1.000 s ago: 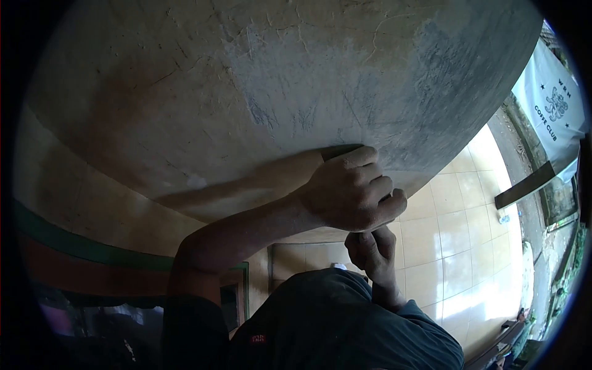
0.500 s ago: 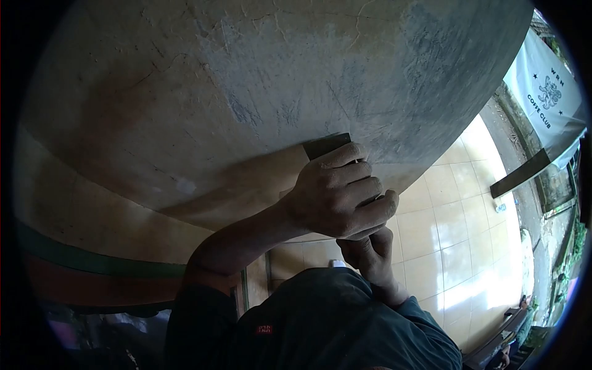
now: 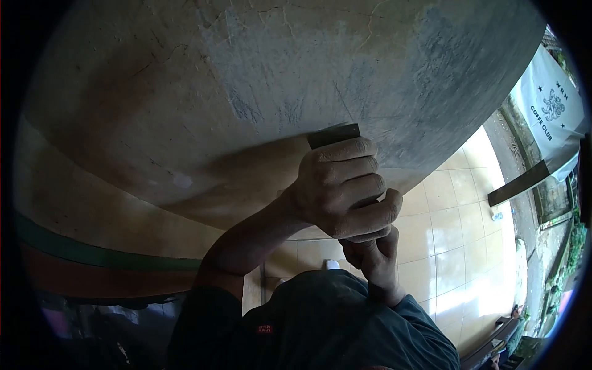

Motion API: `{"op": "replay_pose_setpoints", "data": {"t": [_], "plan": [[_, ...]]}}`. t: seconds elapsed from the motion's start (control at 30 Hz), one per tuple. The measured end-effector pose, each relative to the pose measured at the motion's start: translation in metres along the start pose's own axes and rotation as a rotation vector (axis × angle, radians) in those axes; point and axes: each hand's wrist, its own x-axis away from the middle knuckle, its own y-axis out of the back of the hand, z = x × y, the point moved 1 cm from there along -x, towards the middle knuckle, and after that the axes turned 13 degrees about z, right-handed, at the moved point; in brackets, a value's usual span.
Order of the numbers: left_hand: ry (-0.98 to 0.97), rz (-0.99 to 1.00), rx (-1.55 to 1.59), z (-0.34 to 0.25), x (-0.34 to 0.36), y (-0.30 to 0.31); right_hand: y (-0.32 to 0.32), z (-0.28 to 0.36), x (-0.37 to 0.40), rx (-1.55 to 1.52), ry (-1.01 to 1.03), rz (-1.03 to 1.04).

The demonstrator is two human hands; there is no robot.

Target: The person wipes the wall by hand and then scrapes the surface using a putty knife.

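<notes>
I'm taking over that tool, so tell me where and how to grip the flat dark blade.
Likely best: grip the flat dark blade by its near part, coming from the shirt side. Its straight far edge lies toward the wall, and the left hand already wraps the near part, leaving a narrow strip exposed. The covered part's shape is hidden.

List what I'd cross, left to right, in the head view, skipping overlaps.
Green band → red shirt label → left hand → small bluish object on the floor's far edge → white banner.
</notes>
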Motion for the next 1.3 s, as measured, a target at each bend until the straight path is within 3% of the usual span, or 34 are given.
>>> {"op": "replay_pose_setpoints", "data": {"t": [0.13, 0.23, 0.33, 0.47, 0.53, 0.63, 0.8, 0.83, 0.93, 1.07, 1.13, 1.27, 1.3], "plan": [[-0.012, 0.038, -0.009, -0.002, 0.009, -0.007, 0.008, -0.013, 0.0, 0.066, 0.016, 0.062], [-0.019, 0.032, -0.027, -0.005, 0.016, -0.012, 0.002, -0.019, 0.002, 0.105, -0.011, -0.063], [-0.04, 0.04, -0.123, 0.008, -0.002, 0.001, 0.005, -0.013, -0.015, 0.019, 0.072, -0.043], [-0.058, 0.08, -0.151, 0.009, -0.011, 0.008, 0.005, -0.004, -0.017, 0.071, 0.027, -0.006], [0.04, 0.127, -0.049, -0.005, 0.005, 0.0, 0.005, -0.014, -0.001, 0.073, -0.009, -0.004], [0.017, 0.135, -0.097, 0.0, 0.005, -0.002, 0.001, -0.015, -0.01, 0.147, 0.035, -0.095], [0.018, 0.176, -0.132, 0.005, -0.019, 0.008, 0.003, 0.006, -0.02, 0.186, 0.085, -0.025], [0.014, 0.175, -0.134, 0.001, -0.012, 0.004, 0.002, 0.003, -0.014, 0.329, 0.088, 0.005], [0.039, 0.166, -0.049, -0.003, 0.003, -0.002, 0.0, -0.012, -0.003, 0.141, -0.015, -0.048], [0.029, 0.158, -0.11, 0.003, -0.012, -0.002, 0.006, 0.004, -0.014, 0.117, 0.0, -0.095], [0.058, 0.226, -0.117, 0.002, -0.016, 0.004, 0.007, 0.006, -0.014, 0.108, 0.027, 0.007], [0.122, 0.226, -0.015, -0.005, -0.008, 0.001, 0.002, 0.003, -0.006, 0.078, -0.015, 0.009], [0.091, 0.224, -0.053, -0.002, -0.008, -0.001, -0.002, 0.006, -0.01, 0.067, -0.007, -0.058]]}}
